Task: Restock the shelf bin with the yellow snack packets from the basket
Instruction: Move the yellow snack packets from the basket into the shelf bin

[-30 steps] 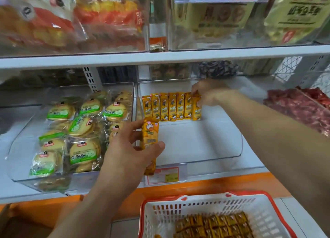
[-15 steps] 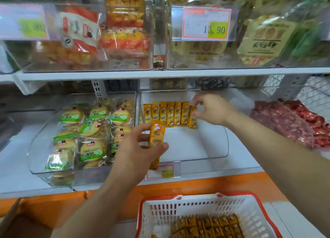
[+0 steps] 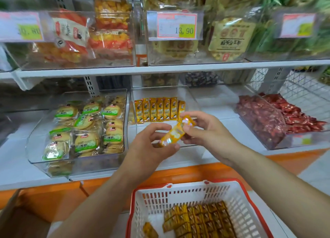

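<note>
Pinching one yellow foil snack packet [image 3: 172,136] with both left hand [image 3: 151,146] and right hand [image 3: 207,130], just before clear plastic shelf bin [image 3: 193,102]. Right hand withdrawn from standing packet row [image 3: 157,111] at bin's rear. Probably handover for next placement; plenty left in white slatted basket [image 3: 178,196] below bin.

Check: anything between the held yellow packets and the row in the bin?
Nothing visible. The left hand and right hand hold the yellow packets before the clear bin; only bare bin floor separates them from the packet row.
</note>
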